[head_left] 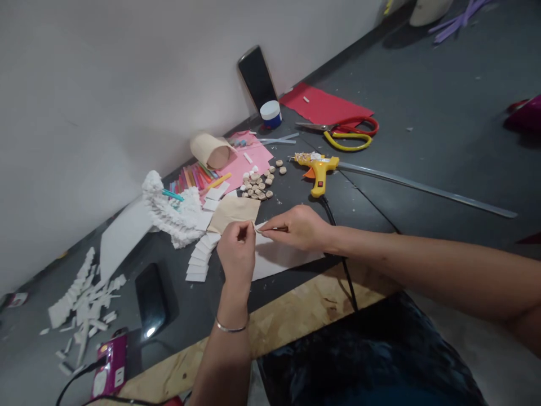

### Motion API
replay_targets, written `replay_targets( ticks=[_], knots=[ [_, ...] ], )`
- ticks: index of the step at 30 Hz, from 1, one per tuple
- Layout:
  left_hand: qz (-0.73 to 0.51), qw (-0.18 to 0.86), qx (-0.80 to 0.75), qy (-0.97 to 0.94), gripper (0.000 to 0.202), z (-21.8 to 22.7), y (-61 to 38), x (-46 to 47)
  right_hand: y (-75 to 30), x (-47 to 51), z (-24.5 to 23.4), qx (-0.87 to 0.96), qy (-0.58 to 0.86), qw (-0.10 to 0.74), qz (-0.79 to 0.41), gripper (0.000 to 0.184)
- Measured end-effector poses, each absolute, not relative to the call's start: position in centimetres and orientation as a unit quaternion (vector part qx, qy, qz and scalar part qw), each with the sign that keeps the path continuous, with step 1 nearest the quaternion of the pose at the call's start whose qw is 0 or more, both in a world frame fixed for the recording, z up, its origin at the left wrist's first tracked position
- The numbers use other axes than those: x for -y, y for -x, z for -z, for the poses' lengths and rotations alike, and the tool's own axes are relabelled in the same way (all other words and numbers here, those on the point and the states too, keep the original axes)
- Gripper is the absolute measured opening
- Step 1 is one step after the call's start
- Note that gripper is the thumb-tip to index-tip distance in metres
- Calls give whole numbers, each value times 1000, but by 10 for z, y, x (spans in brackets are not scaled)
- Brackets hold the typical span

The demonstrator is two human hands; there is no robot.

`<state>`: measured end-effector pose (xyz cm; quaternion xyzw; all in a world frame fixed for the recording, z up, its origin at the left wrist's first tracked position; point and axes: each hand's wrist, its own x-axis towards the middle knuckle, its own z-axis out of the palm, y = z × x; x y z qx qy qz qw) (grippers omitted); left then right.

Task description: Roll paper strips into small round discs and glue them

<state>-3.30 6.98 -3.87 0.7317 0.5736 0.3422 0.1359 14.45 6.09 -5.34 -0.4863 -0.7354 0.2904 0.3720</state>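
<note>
My left hand (236,251), with a thin bangle on its wrist, pinches one end of a small white paper strip (258,226). My right hand (298,228) comes in from the right and grips the other end, along with what looks like a thin tool (276,229). Below both hands lies a white card sheet (287,260). A beige paper square (233,213) lies just beyond them. A row of small white paper squares (198,258) runs to their left, and a ruffled white paper strip (169,211) lies farther left.
A yellow glue gun (319,172) with a black cord, orange-handled scissors (338,132), and a long metal ruler (426,189) lie on the dark floor. Wooden discs (257,186), pink paper (249,160), white scraps (84,301), and a wall border the work area.
</note>
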Motion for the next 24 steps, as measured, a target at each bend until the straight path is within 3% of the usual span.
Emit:
replay_targets(
  ticks=[5,10,16,24],
  knots=[
    [-371,181,-565,-715,17,42,31,-70,-140,-58,56,698,495,407,-318,21],
    [-372,229,-571,-695,22,44,33,-70,-142,-62,63,739,446,433,-261,19],
    [-372,197,-563,-711,19,46,32,-69,-144,-65,63,777,354,473,-218,18],
    [-381,100,-549,-737,16,47,30,-67,-140,-57,59,726,389,497,-274,14]
  ],
)
